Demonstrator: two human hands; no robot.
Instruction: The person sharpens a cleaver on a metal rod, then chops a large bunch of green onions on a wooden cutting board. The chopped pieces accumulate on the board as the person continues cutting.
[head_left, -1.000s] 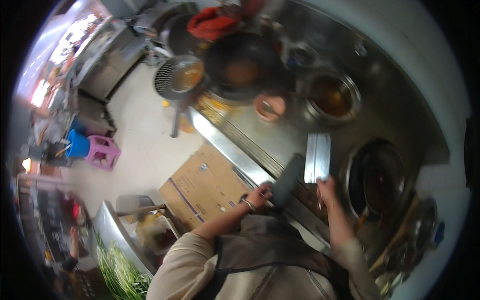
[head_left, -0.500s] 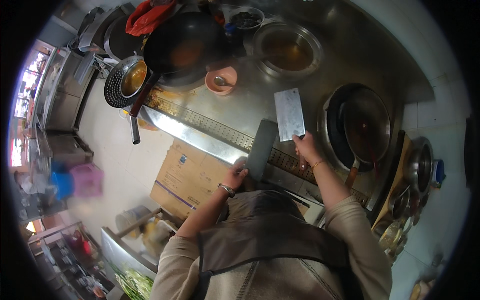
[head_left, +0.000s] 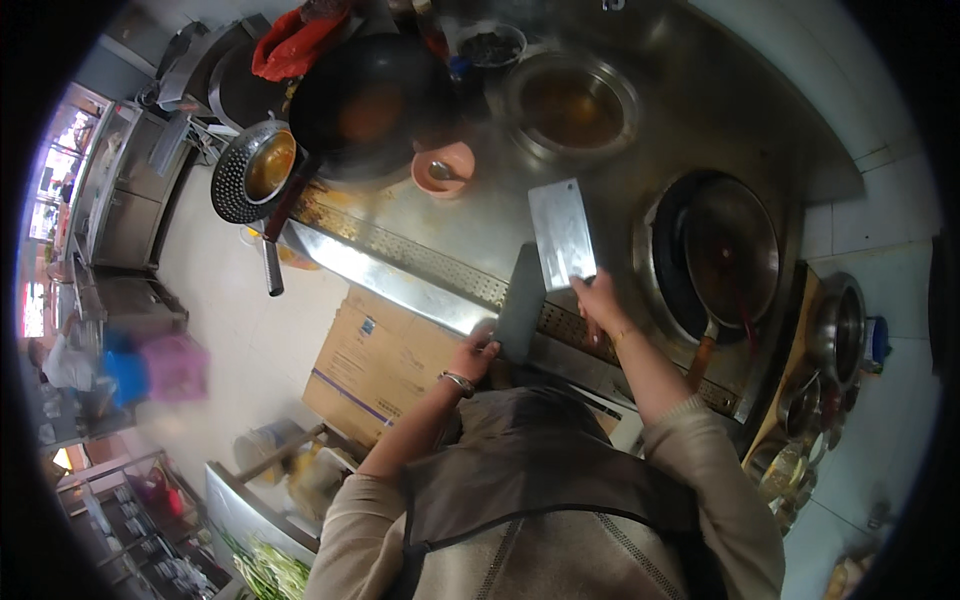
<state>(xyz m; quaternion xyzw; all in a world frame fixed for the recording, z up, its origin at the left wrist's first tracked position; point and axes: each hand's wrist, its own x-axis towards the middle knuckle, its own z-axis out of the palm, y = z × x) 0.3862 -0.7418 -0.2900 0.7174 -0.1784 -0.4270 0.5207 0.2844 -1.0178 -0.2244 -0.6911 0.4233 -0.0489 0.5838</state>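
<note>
My right hand (head_left: 601, 306) is closed round the handle of a cleaver (head_left: 562, 235), its broad rectangular blade pointing away from me over the steel counter. Just left of the blade lies a long grey whetstone (head_left: 522, 305), slanting across the counter's front edge. The blade's left edge is close to the stone; whether they touch I cannot tell. My left hand (head_left: 476, 352) grips the near left side of the whetstone, with some fingers hidden. Beyond the blade, a pink bowl (head_left: 443, 168) with a spoon in it sits on the counter.
A black wok (head_left: 370, 105) and a pot of brown liquid (head_left: 572, 105) stand at the back. On the right, a pan (head_left: 730, 250) rests over a burner. A perforated ladle (head_left: 240, 170) juts past the left edge. Flattened cardboard (head_left: 375, 365) lies below.
My right hand has shifted the cleaver a little to the left, bringing its blade nearer the whetstone. My left hand stays in nearly the same spot on the stone.
</note>
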